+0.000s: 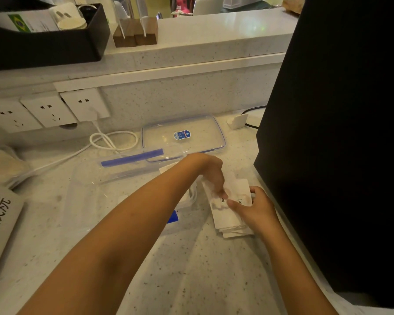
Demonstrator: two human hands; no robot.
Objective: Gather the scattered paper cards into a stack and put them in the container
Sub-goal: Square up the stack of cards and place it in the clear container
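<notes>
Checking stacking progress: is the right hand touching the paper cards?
Touching. The head view shows the right hand resting on the paper cards, its fingers pressing the top card.

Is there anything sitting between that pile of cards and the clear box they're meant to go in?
Nothing visible blocks the way. The cards lie just right of the box, which is open, its lid set aside behind it. Only the person's left forearm crosses over the box, with the left hand and right hand on the cards.

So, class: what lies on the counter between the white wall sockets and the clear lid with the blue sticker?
In the head view, a looped white cable lies between the wall sockets and the lid, running from the rightmost socket.
</notes>
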